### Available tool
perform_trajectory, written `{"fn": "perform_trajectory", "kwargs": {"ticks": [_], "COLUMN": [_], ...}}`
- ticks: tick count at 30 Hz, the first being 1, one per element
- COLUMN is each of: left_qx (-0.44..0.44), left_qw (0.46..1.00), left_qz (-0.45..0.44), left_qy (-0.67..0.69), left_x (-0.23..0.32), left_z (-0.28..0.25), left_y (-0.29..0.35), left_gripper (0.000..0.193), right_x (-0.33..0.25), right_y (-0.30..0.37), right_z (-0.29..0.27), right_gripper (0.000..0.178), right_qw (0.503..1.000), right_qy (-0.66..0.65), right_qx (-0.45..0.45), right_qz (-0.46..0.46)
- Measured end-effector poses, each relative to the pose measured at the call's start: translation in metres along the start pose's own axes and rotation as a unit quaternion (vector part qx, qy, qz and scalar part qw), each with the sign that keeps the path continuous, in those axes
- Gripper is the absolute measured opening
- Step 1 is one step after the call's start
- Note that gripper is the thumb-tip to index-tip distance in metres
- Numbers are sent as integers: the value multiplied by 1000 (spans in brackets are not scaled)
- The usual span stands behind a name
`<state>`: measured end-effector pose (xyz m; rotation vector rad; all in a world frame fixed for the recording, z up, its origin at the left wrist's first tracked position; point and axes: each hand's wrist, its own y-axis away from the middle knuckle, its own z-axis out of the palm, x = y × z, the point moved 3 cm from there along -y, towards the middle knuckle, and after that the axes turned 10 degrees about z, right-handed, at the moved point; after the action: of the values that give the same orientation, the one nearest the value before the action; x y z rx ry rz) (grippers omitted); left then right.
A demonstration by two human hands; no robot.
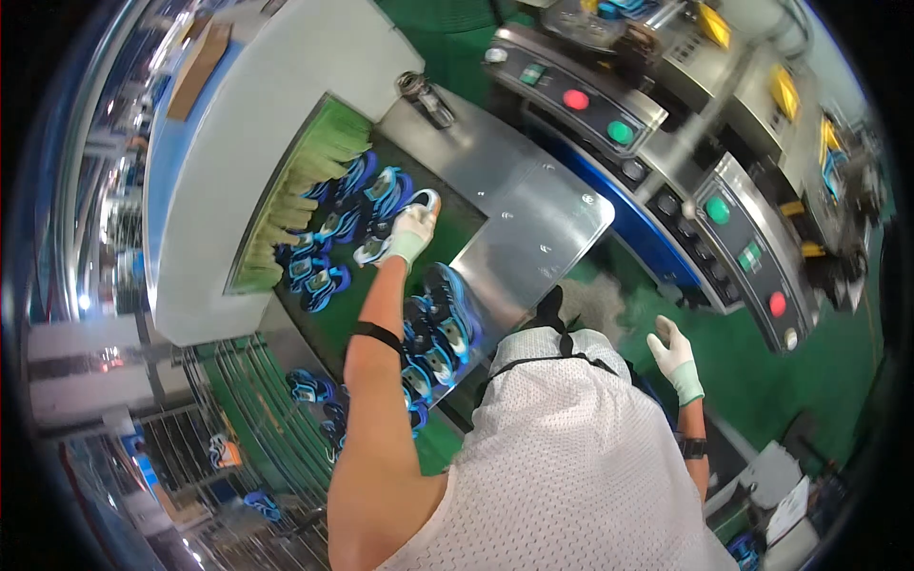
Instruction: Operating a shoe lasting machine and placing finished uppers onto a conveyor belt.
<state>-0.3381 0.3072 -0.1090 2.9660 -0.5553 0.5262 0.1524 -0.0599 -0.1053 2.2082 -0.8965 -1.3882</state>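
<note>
My left hand (413,235), in a whitish glove, reaches over a green belt. Its fingers are closed on a dark shoe (377,231) with pale edges; the hand hides part of it. Beyond and to the left of that hand, several blue and black shoes (322,273) sit close together before a fringed curtain. Nearer to me, beside my left forearm, stands another group of black and blue shoes (440,328). My right hand (674,358), gloved too, hangs over the floor at my right side with fingers apart, and nothing shows in it.
A pale machine housing (257,124) with a green fringed curtain (295,195) spans the belt. A metal plate (528,214) adjoins it, with a dark cylindrical object (426,99) on it. At right stands a machine with button panels (747,249). Wire racks (262,409) are at lower left.
</note>
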Motion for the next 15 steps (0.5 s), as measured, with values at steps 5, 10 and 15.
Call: {"fn": "perform_trajectory", "kwargs": {"ticks": [5,10,15], "left_qx": [-71,-322,-284], "left_qw": [989,931,933], "left_qz": [-123,-47,-45], "left_qy": [37,-167,-215], "left_x": [-125,-116,-155], "left_z": [-61,20,74], "left_y": [-34,-30,-34], "left_gripper": [37,50,39], "right_x": [-35,-51,-68], "right_y": [-52,-53,-39], "right_z": [32,49,54], "right_gripper": [52,52,54], "right_qw": [998,988,974], "right_qy": [58,120,155], "right_qx": [-13,-16,-79], "right_qz": [13,100,147]}}
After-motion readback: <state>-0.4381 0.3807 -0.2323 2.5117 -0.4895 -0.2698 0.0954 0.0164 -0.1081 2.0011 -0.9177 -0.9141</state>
